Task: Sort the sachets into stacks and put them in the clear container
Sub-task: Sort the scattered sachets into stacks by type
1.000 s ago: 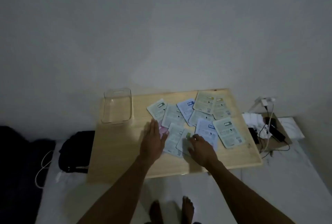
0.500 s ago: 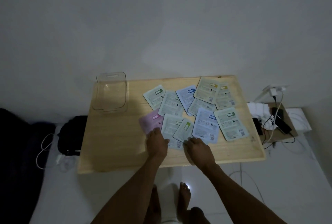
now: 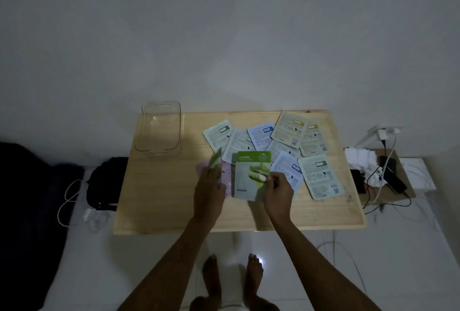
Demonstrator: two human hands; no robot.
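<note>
Right hand is pinching a green sachet by its right edge, face up, holding it just over the near middle of the table. Left hand is closed around another green one, tilted nearly edge-on, with a pink sachet lying under it; can't tell if the fingers are also gripping the pink one. Looks like the two greens are getting matched, so I'd say flip the left one face up too, square the corners against each other, then set the pair down on a bare patch of wood near the left so the pile isn't mixing with the loose ones. Pinching by the edges is fine, these things are slippery, so keeping them low over the table is safer. Count: I'm seeing two green in hand, one pink, and about eight pale sachets spread face down across the far right, some overlapping so there might be one hiding. One clear container is sitting at the far left corner, nothing in it.
</note>
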